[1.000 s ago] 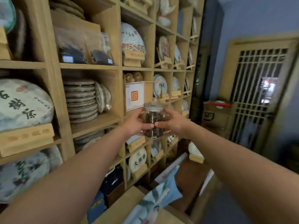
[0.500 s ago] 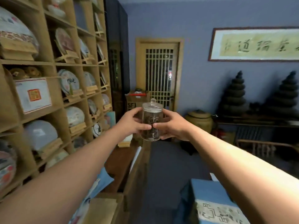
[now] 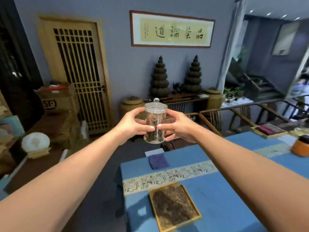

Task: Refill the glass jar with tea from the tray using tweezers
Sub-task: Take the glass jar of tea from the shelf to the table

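Below both outstretched arms, a blue-clothed table (image 3: 225, 206) carries a wooden tray (image 3: 197, 213) heaped with dark tea (image 3: 173, 206), nearer the body than the hands. Left hand (image 3: 132, 127) and right hand (image 3: 178, 129) wrap the lidded glass jar (image 3: 155, 126) from either side, upright, thumbs nearly meeting in front.

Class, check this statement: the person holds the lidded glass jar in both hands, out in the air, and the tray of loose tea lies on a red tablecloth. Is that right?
One detail is wrong: the tablecloth is blue, not red, as the head view shows. The rest stands: the left hand and right hand hold the lidded glass jar in the air, and the tray of loose tea lies on that cloth.
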